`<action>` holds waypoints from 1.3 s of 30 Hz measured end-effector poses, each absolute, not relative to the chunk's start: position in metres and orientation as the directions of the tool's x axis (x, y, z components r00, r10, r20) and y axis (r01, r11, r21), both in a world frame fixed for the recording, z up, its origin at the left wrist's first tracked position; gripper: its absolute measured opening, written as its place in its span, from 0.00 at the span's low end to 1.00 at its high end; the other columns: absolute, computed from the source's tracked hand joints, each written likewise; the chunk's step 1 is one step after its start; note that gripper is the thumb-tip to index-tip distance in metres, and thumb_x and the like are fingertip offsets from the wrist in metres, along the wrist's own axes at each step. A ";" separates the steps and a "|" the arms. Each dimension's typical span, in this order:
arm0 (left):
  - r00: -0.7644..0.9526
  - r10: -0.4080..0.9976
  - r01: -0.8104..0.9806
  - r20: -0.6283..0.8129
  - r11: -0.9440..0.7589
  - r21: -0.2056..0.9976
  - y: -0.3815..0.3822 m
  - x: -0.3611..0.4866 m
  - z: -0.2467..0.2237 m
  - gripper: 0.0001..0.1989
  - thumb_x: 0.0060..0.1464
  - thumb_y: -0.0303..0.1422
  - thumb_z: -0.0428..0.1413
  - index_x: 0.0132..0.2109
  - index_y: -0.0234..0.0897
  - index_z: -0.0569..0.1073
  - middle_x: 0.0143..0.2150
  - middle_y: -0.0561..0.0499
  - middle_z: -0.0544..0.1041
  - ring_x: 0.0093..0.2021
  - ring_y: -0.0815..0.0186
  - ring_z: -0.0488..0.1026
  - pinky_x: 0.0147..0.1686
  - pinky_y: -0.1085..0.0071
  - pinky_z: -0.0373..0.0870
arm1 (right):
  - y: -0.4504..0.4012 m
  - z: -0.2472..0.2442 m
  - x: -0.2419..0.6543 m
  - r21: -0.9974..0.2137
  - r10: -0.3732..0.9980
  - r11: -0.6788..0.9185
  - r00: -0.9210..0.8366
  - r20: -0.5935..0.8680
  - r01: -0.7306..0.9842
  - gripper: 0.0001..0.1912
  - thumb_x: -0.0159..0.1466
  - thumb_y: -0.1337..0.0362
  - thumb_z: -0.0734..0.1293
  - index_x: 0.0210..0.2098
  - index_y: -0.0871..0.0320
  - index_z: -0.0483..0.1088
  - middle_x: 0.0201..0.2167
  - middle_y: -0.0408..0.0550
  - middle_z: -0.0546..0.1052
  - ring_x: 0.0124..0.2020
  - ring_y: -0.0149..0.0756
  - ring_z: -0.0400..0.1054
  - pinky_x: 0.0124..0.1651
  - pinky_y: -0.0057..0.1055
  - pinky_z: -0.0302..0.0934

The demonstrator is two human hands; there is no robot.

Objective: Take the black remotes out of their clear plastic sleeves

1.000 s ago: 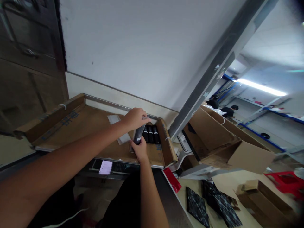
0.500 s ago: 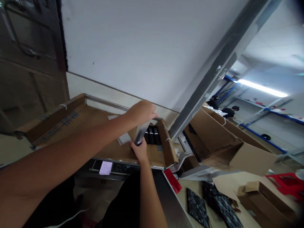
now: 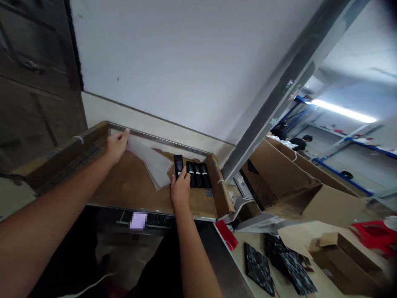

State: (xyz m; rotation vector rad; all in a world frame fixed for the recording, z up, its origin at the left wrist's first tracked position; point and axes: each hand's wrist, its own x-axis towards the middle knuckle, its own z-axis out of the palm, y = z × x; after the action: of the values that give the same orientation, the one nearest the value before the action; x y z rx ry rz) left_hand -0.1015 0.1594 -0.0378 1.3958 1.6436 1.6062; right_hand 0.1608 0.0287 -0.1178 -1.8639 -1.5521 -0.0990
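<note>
My left hand pinches the corner of a translucent white plastic sheet or bag, stretched above the cardboard-lined tray. Other flat translucent pieces lie near its right end; I cannot tell where one stops and another starts. In my right hand is a black oblong item with a small white label, fingers around its lower end. Just to the right, several similar black oblong items lie side by side inside the tray, each with a white band.
A raised cardboard edge bounds the tray on the right. Beyond the grey post stands a large open carton. Black patterned pieces and another open box are lower right. Two people are far off.
My left hand has swung left, away from my right hand, drawing the translucent plastic with it. The black item in my right hand now shows uncovered beside the row.
</note>
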 end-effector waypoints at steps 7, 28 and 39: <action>-0.344 0.867 0.373 0.360 -0.225 0.900 0.154 -0.110 -0.104 0.23 0.61 0.47 0.52 0.22 0.38 0.63 0.22 0.55 0.59 0.26 0.68 0.56 0.27 0.70 0.53 | 0.056 -0.119 0.156 -0.265 0.812 -0.127 0.254 0.525 0.956 0.29 0.71 0.69 0.55 0.70 0.65 0.59 0.56 0.74 0.67 0.52 0.57 0.63 0.51 0.52 0.59; -0.288 0.869 0.360 0.403 -0.291 0.886 0.158 -0.111 -0.109 0.25 0.59 0.50 0.52 0.21 0.39 0.61 0.20 0.55 0.57 0.24 0.68 0.56 0.25 0.69 0.51 | 0.046 -0.114 0.162 -0.462 0.807 0.059 0.230 0.544 0.885 0.18 0.70 0.71 0.56 0.48 0.63 0.76 0.45 0.60 0.77 0.49 0.46 0.69 0.54 0.39 0.60; -0.344 0.851 0.324 0.396 -0.288 0.901 0.161 -0.112 -0.110 0.26 0.58 0.51 0.53 0.20 0.39 0.63 0.20 0.55 0.58 0.23 0.69 0.56 0.23 0.70 0.50 | 0.026 -0.108 0.145 -0.674 0.886 0.377 -0.035 0.463 0.635 0.19 0.74 0.57 0.56 0.50 0.60 0.75 0.45 0.55 0.80 0.47 0.41 0.75 0.51 0.33 0.64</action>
State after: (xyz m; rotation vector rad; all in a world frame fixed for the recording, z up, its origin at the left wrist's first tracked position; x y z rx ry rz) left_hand -0.1116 0.1612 -0.1100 1.4646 1.5369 1.6697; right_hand 0.1451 0.0264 -0.1078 -1.3410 -1.7524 0.3551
